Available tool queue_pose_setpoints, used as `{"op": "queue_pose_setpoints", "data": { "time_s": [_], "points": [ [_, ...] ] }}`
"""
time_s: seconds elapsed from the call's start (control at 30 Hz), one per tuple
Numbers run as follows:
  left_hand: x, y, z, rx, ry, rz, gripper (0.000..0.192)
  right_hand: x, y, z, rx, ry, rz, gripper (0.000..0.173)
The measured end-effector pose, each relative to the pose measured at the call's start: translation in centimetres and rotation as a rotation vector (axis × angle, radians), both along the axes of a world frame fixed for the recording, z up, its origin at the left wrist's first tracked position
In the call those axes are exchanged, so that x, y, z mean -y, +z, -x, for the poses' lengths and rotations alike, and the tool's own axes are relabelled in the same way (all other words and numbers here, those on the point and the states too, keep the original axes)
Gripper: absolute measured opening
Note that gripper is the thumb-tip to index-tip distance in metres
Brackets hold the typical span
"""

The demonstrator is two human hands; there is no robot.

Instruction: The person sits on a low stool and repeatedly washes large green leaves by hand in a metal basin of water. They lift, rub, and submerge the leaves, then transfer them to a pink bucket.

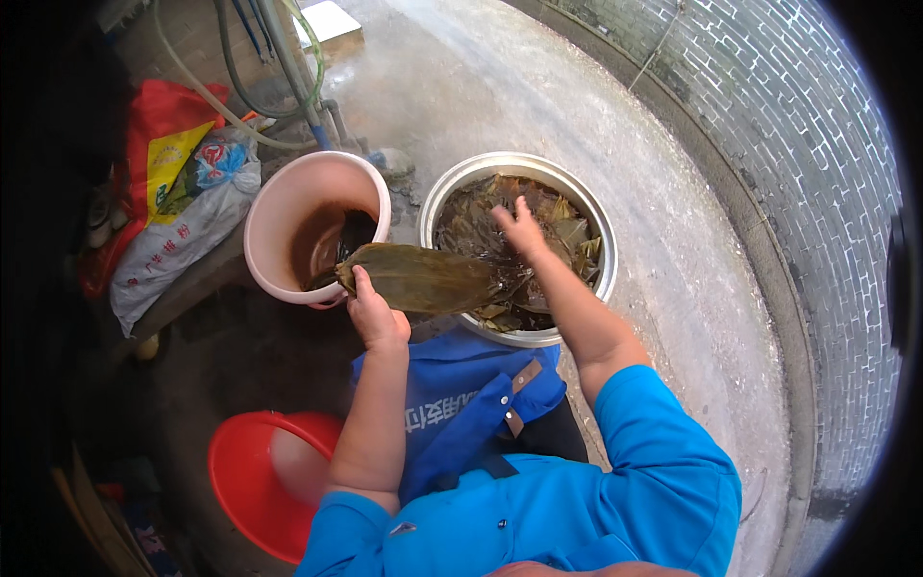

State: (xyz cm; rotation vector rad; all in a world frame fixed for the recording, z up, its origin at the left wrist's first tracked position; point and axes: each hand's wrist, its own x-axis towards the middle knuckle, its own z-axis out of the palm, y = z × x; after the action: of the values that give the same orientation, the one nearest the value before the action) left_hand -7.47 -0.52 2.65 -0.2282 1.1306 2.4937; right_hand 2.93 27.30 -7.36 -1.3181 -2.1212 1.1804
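Note:
My left hand (375,310) grips the end of a flat stack of long, wet, brown-green leaves (433,280), thumb on top. The leaves stretch sideways from the rim of a pink plastic bucket (270,223) to over a round metal pot (609,263). Dark liquid and many soaked leaves (469,209) fill the pot. Above them is my right hand (523,231), its fingers apart and nothing visible in it. Inside the bucket are brown stains and some dark leaves or liquid, partly hidden by shadow.
A red plastic basin (245,476) stands at the lower left. Printed sacks (195,209) lie left of the bucket, near hoses (227,65) and a metal pole (288,61). A white-topped box (328,25) sits at the back. A brick wall (815,180) curves along the right.

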Motion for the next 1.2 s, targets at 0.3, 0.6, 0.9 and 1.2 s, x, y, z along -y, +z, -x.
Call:
{"op": "queue_pose_setpoints", "data": {
  "time_s": [0.3,0.6,0.9,1.2],
  "points": [
    [0.2,-0.9,0.0,-0.012,0.035,0.029,0.047,2.3,-4.4,1.7,0.359,0.135,-0.300,0.034],
    [0.1,-1.1,0.3,0.006,0.027,-0.062,0.050,-1.2,11.6,-2.7,-0.937,0.196,0.342,0.039],
    [0.5,-2.3,-0.6,-0.149,-0.044,-0.031,0.055,19.2,8.5,1.4,-0.010,0.983,-0.291,0.054],
    [0.1,-3.2,0.0,0.035,0.033,0.023,0.050,12.0,5.0,-3.5,0.474,0.942,-0.011,0.067]
  ]
}}
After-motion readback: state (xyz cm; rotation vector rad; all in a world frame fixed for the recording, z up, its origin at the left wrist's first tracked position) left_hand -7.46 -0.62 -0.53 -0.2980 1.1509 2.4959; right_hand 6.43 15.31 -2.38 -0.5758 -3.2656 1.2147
